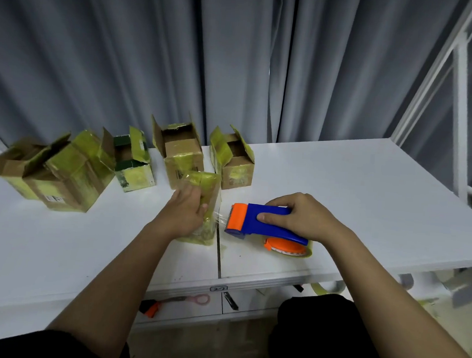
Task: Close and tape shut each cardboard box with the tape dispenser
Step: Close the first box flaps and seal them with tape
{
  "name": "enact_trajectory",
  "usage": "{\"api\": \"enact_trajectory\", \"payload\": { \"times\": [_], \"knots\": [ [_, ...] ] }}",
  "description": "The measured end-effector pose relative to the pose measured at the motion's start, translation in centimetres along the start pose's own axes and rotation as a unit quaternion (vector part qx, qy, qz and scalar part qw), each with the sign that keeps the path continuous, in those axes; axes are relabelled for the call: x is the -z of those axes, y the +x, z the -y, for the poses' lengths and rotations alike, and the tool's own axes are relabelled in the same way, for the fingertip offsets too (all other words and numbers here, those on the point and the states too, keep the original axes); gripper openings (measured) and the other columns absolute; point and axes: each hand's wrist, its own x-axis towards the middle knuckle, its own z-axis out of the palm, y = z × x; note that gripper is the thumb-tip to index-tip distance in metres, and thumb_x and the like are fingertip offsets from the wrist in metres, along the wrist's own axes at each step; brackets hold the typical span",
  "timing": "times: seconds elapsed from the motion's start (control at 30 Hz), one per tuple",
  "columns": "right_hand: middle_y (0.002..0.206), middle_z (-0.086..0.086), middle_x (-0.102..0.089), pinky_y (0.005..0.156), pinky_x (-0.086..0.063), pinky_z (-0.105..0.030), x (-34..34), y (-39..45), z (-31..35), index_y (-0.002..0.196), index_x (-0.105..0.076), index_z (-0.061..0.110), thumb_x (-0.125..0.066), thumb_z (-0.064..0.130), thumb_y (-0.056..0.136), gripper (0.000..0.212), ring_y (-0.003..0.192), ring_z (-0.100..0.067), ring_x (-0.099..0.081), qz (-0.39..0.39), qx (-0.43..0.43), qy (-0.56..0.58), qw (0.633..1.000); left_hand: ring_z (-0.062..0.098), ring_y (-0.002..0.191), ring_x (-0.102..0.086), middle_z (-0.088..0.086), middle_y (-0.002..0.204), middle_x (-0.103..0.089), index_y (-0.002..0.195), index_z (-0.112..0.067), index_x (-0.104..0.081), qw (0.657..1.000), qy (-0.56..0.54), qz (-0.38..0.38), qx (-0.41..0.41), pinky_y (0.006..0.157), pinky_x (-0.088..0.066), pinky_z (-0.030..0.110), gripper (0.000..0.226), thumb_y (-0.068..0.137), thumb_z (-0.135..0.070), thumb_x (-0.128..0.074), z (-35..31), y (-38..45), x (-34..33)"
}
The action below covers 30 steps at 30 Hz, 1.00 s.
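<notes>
Working at the closed box (200, 207), standing near the front of the white table (354, 187), just in front of a row of five open boxes (181, 147) along the back edge. Left hand (186, 211) laid over the top and near side of the closed box, fingers curled round it and holding it steady. Right hand (299, 215) wrapped round the blue body of the tape dispenser (265, 222), thumb along the near side, fingers over the top.

Dispenser just to the right of the closed box, not quite touching. Long axis running left to right, slightly toward the front at the roll end; orange cutter end pointing left at the box, orange roll at the right end resting on the table. A short strip of clear tape (222, 215) stretched between the cutter teeth and the right face of the box.

Closed box upright, long axis roughly vertical, leaning away in this view. Right hand nearer the dispenser, left hand nearer the box. Probably a cut next, needing a twist or pull away to the right while bracing the box.

Scissors (181, 301) on a lower shelf, in front of and below the closed box.
</notes>
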Motion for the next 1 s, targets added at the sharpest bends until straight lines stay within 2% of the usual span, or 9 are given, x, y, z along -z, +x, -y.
{"api": "enact_trajectory", "payload": {
  "times": [0.13, 0.23, 0.33, 0.5, 0.7, 0.87, 0.93, 1.0],
  "knots": [
    [0.103, 0.011, -0.071, 0.08, -0.058, -0.038, -0.1, -0.6, -0.3, 0.112, -0.069, 0.031, -0.065, 0.059, 0.079, 0.044, 0.086, -0.01, -0.067, -0.002, -0.012, 0.06, 0.998, 0.026, 0.119, -0.037, 0.01, 0.126, -0.044, 0.119, -0.008, -0.043, 0.998, -0.008, -0.064, 0.02, 0.104, -0.028, 0.036, 0.025, 0.098, -0.021, -0.039, -0.6, -0.2, -0.7],
    [0.095, 0.013, -0.072, 0.082, -0.057, -0.04, -0.7, -1.3, -0.7, 0.103, -0.072, 0.034, -0.069, 0.055, 0.078, 0.033, 0.083, -0.009, -0.068, -0.019, -0.015, 0.108, 0.994, 0.027, 0.111, -0.044, 0.012, 0.116, -0.052, 0.114, -0.005, -0.049, 0.993, 0.001, -0.12, 0.004, 0.1, -0.031, 0.036, 0.036, 0.098, -0.036, -0.041, -0.5, -0.5, -1.3],
    [0.097, 0.012, -0.072, 0.082, -0.057, -0.039, -1.1, -2.0, -0.7, 0.105, -0.072, 0.033, -0.07, 0.054, 0.077, 0.035, 0.084, -0.009, -0.068, -0.026, -0.018, 0.12, 0.992, 0.028, 0.107, -0.046, 0.012, 0.113, -0.053, 0.111, -0.006, -0.049, 0.992, 0.024, -0.122, 0.002, 0.097, -0.036, 0.039, 0.045, 0.095, -0.047, -0.043, -0.1, -0.2, -1.6],
    [0.105, 0.008, -0.07, 0.08, -0.058, -0.04, -0.7, -2.5, -0.1, 0.111, -0.07, 0.03, -0.068, 0.058, 0.077, 0.045, 0.086, -0.011, -0.066, -0.007, -0.02, 0.061, 0.998, 0.029, 0.11, -0.045, 0.012, 0.117, -0.052, 0.114, -0.008, -0.049, 0.994, 0.03, -0.108, 0.002, 0.097, -0.037, 0.041, 0.048, 0.094, -0.051, -0.042, 0.0, -0.1, -1.6],
    [0.102, 0.008, -0.071, 0.079, -0.057, -0.039, 0.0, -2.6, 0.6, 0.111, -0.07, 0.035, -0.066, 0.063, 0.075, 0.047, 0.085, -0.012, -0.065, -0.003, -0.021, -0.005, 1.0, 0.029, 0.108, -0.045, 0.011, 0.114, -0.053, 0.112, -0.007, -0.05, 0.995, 0.022, -0.1, -0.006, 0.095, -0.037, 0.04, 0.047, 0.093, -0.049, -0.046, 0.0, -0.3, -1.6],
    [0.105, 0.009, -0.069, 0.075, -0.055, -0.033, -0.4, -1.9, 0.9, 0.116, -0.067, 0.036, -0.06, 0.066, 0.078, 0.049, 0.085, -0.01, -0.061, 0.0, -0.025, -0.073, 0.997, 0.026, 0.107, -0.046, 0.008, 0.114, -0.051, 0.112, -0.01, -0.048, 0.996, 0.021, -0.087, -0.013, 0.094, -0.039, 0.04, 0.065, 0.084, -0.068, -0.043, 0.3, -0.3, -1.5],
    [0.103, 0.01, -0.07, 0.072, -0.052, -0.03, -1.0, -1.7, 1.1, 0.115, -0.067, 0.038, -0.057, 0.067, 0.08, 0.046, 0.084, -0.01, -0.059, -0.02, -0.021, -0.112, 0.993, 0.025, 0.108, -0.045, 0.007, 0.116, -0.049, 0.114, -0.012, -0.047, 0.997, 0.032, -0.069, -0.012, 0.094, -0.039, 0.039, 0.077, 0.075, -0.077, -0.043, 0.6, -0.3, -1.4],
    [0.1, 0.009, -0.07, 0.07, -0.049, -0.029, -2.0, -1.8, 1.3, 0.112, -0.067, 0.04, -0.054, 0.068, 0.082, 0.043, 0.085, -0.012, -0.059, -0.051, -0.013, -0.156, 0.986, 0.025, 0.108, -0.045, 0.007, 0.116, -0.049, 0.116, -0.012, -0.047, 0.997, 0.04, -0.066, -0.016, 0.093, -0.038, 0.036, 0.091, 0.063, -0.084, -0.033, 0.6, -0.3, -1.4]
  ]
}}
